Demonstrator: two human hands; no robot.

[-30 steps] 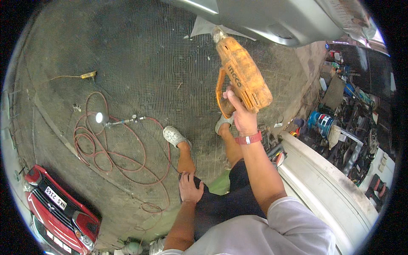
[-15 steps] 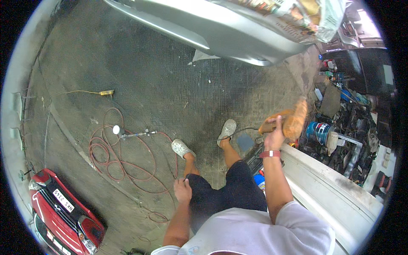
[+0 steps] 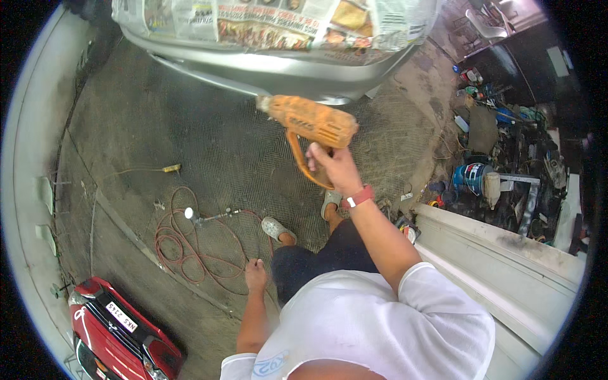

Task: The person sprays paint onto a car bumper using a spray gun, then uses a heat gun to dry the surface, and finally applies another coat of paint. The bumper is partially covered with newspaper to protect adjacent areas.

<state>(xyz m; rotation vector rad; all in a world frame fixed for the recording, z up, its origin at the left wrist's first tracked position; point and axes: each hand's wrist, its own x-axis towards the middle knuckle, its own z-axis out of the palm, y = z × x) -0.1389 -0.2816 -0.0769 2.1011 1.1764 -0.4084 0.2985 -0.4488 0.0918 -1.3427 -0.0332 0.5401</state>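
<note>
My right hand (image 3: 339, 170) grips the handle of an orange heat gun (image 3: 320, 120), its barrel pointing to the left. The tool is held in front of me, just short of a silver car bumper (image 3: 253, 79). Newspaper (image 3: 272, 25) and clear plastic cover the surface above that bumper. My left hand (image 3: 256, 276) hangs low beside my left thigh with its fingers curled in. Whether anything lies inside those fingers is hidden. Near it on the floor lies a coiled red air hose (image 3: 190, 253), joined to a spray gun with a white cup (image 3: 190, 213).
A yellow extension socket (image 3: 171, 168) lies on the textured floor. At the lower left is a red car bumper (image 3: 120, 329). To the right, a white panel (image 3: 481, 266) borders a heap of parts with a blue bucket (image 3: 470, 178).
My right hand has swung the heat gun from the right side to the front, near the silver bumper. My left hand has come away from my thigh. The view has shifted.
</note>
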